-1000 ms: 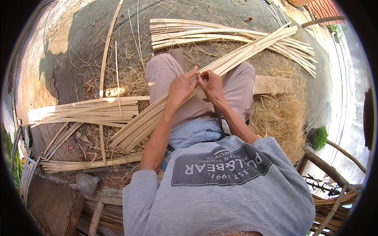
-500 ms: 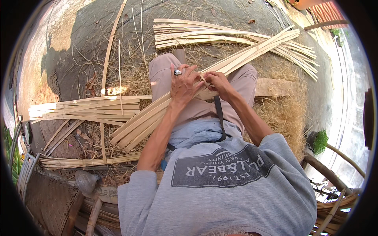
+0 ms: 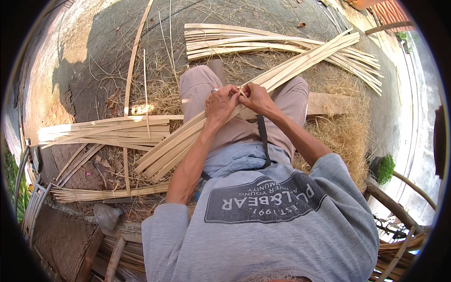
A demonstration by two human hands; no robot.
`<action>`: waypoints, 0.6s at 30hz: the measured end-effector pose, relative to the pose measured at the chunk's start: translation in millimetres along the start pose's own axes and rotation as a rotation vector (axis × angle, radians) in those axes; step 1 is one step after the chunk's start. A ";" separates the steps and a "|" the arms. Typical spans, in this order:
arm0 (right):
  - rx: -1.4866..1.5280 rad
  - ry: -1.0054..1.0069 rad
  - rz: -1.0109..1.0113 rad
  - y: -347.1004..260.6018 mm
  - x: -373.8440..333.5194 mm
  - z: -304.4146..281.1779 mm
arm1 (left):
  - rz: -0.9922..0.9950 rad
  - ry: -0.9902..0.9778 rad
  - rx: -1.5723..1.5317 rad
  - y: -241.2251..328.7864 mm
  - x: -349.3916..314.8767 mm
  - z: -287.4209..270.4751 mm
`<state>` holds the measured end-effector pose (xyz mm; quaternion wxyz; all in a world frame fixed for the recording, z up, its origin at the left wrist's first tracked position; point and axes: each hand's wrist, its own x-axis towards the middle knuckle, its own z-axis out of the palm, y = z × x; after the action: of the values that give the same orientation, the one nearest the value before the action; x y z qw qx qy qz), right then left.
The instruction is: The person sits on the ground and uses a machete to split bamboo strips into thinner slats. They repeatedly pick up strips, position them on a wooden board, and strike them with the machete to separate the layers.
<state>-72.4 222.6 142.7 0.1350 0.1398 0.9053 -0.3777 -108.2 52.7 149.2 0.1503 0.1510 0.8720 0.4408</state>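
Lying aslant: long bundle of flat, pale wooden strips (image 3: pixel 305 63), across pinkish-beige cloth trousers (image 3: pixel 195 83). Bare left hand (image 3: pixel 220 105) and right hand (image 3: pixel 257 99) meet at mid-bundle, each grip pinching a thin, tan, fibrous strand (image 3: pixel 241 90).

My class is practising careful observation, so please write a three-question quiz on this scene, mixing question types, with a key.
1. True or false: the left hand and the right hand are close together, near the middle of the bundle.

2. Multiple choice: what is the bundle made of?
A. Coiled rope
B. Long, flat, pale strips
C. Thick round poles

3. Fill the gap: of the two hands, the thick golden heap of shavings lies nearer the ____ one.

Key: 1. True. 2. B. 3. Right.
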 end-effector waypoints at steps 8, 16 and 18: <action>0.286 -0.078 0.021 17.1 -1.2 -3.0 | -0.085 -0.021 -0.127 -12.7 8.6 9.0; -0.030 -0.045 -0.283 10.6 6.6 -24.5 | -0.213 -0.118 -0.349 -36.3 26.6 11.1; -0.089 0.019 -0.530 13.7 18.4 -36.0 | -0.195 -0.122 -0.377 -34.3 24.6 11.4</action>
<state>-89.5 260.6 151.8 0.0289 -0.1050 0.9273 -0.3582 -130.6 51.3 111.6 0.2703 0.0618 0.7738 0.5695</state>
